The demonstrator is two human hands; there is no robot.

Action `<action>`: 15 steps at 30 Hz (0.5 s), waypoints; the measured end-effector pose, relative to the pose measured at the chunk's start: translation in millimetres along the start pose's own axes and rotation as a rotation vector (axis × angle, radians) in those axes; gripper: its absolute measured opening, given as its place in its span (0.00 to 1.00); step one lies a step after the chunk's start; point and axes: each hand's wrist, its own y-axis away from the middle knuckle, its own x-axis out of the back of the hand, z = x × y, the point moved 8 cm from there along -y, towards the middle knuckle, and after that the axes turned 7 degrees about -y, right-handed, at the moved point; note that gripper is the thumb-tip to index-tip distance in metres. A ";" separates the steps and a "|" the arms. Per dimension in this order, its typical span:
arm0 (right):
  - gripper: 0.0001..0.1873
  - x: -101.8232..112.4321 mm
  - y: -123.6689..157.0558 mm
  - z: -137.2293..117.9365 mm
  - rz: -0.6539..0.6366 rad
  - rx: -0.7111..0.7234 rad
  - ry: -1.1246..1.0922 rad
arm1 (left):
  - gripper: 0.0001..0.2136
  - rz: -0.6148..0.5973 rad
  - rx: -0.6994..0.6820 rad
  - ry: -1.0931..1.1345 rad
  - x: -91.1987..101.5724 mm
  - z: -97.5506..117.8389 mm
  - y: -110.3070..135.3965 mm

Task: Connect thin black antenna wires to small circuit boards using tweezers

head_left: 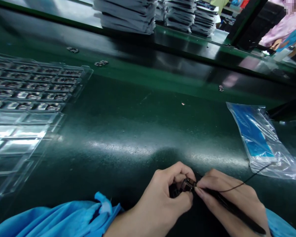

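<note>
My left hand [169, 194] is closed around a small dark electronic module [187, 185], pinched between thumb and fingers. Against the module's right side are the fingertips of my right hand [233, 197]. A slender black tool [236, 210] lies in the right hand's grip, its back end pointing down and to the right; its tip is hidden by the fingers. From near those fingertips a thin black wire [245, 181] curves up over the back of the right hand toward the plastic bag [277, 161].
Clear plastic trays [61, 113] at left carry several small modules, with vacant pockets in the nearer one. Loose small parts [101, 63] lie along the back of the green table [128, 108]. A blue sheet [254, 131] sits inside the bag. Stacks [128, 16] stand on the shelf; a person is beyond.
</note>
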 end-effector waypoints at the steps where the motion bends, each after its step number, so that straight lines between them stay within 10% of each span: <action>1: 0.10 0.1 -0.1 0.4 0.004 -0.006 0.002 | 0.04 -0.002 0.000 -0.003 0.2 0.2 0.0; 15: 0.05 4.6 -1.0 27.1 0.051 -0.224 -0.315 | 0.04 -0.161 0.049 0.104 -5.4 -1.1 4.6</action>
